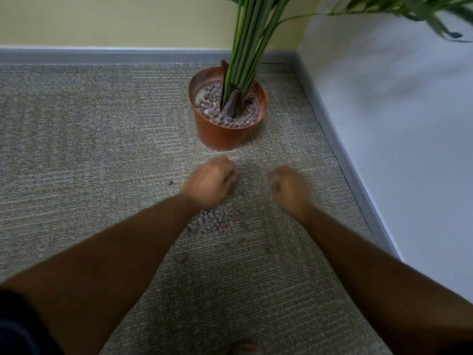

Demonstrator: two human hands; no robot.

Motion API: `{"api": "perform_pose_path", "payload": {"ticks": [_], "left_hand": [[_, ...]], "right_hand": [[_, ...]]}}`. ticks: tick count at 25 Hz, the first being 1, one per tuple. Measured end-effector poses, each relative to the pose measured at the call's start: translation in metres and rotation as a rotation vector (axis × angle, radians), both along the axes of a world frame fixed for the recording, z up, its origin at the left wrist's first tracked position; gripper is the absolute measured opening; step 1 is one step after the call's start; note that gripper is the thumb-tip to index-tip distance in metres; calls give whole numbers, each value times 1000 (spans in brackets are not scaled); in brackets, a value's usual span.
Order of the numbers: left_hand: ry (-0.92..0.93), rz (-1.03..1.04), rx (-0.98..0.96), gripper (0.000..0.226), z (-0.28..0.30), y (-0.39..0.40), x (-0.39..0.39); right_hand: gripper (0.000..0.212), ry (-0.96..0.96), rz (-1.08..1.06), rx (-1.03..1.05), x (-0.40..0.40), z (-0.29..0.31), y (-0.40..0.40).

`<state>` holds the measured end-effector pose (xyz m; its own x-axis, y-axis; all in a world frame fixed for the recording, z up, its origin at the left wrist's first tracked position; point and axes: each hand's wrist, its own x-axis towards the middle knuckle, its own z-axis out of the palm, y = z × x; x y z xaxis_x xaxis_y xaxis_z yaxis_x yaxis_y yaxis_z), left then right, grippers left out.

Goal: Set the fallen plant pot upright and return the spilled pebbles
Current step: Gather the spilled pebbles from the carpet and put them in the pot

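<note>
1. Right, your plant pot [227,116] stands upright on the carpet [76,149] in the corner where the two walls meet, mouth up, stems [245,47] rising from its centre and leaning a touch to the right.
2. Its long axis runs floor to ceiling now, so I judge the righting step done (the pebbles are what remains).
3. Your left hand [210,183] hangs just in front of the pot, fingers curled under; whether pebbles sit inside that curl I cannot tell, as the fingers hide the palm.
4. Your right hand [290,189] is beside it, a gap between the two, also curled and blurred; again, I cannot tell if it holds anything.
5. Below your left wrist lies the main heap of spilled pebbles [217,219], a loose patch on the carpet, with strays scattered nearer you and one off to the left.
6. Handling, as I judge it: these look like small, hard, rounded, light bits that roll and slip between fingers, so scoop with cupped palms from both sides rather than pinching singly.
7. The pot looks like thin plastic, likely top-heavy under those tall stems; steady it by the rim if you nudge it.
8. Inside, pebbles already cover much of the surface around the stem base, with a pale bare patch at the back left.
</note>
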<state>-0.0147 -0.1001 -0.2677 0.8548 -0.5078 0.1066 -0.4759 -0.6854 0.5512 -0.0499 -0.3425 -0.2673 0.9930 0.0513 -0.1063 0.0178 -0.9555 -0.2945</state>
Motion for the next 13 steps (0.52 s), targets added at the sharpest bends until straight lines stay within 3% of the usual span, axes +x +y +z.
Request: {"api": "perform_pose_path", "payload": {"ticks": [4, 6, 9, 13], "left_hand": [[296, -210, 299, 85, -34, -26, -22], [345, -227, 329, 102, -43, -39, -25], [302, -318, 418, 104, -54, -51, -34], [168, -418, 418, 79, -63, -53, -50]], "right_hand": [[30, 86, -60, -71, -67, -42, -5], [36, 62, -70, -63, -92, -53, 4], [48, 29, -47, -31, -117, -57, 13], [60, -8, 121, -43, -136, -56, -1]]}}
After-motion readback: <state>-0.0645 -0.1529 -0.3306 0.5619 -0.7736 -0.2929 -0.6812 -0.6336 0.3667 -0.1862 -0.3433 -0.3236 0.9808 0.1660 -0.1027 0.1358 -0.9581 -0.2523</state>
